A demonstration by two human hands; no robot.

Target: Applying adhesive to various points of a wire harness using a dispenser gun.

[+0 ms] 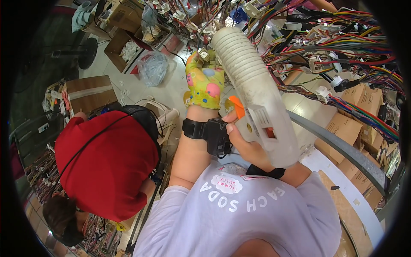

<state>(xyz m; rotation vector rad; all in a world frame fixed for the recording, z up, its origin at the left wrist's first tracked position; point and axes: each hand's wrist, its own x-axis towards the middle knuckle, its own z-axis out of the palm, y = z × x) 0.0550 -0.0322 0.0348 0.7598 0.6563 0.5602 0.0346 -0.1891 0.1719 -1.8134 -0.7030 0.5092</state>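
Note:
My left hand [204, 85], in a yellow patterned glove, reaches forward with its fingers closed at a small white plug connector [203, 54]; wires lie just beyond it. A black strap with a small black box [217, 135] sits on that wrist. My bare right hand [250, 150] is partly hidden behind a white plastic hand tool [252, 81] with a ribbed upper section. Its fingers are curled at the tool's left side, below an orange part [236, 106]. The tool is tilted and looms large; how fully the hand wraps it is hidden.
Dense bundles of coloured wires [334, 51] hang across the far right. Cardboard boxes [355, 120] stand behind a curved metal rail [342, 145]. On the left, a person in red [107, 162] bends over. A clear plastic bag [153, 68] and a carton [90, 94] lie on the floor.

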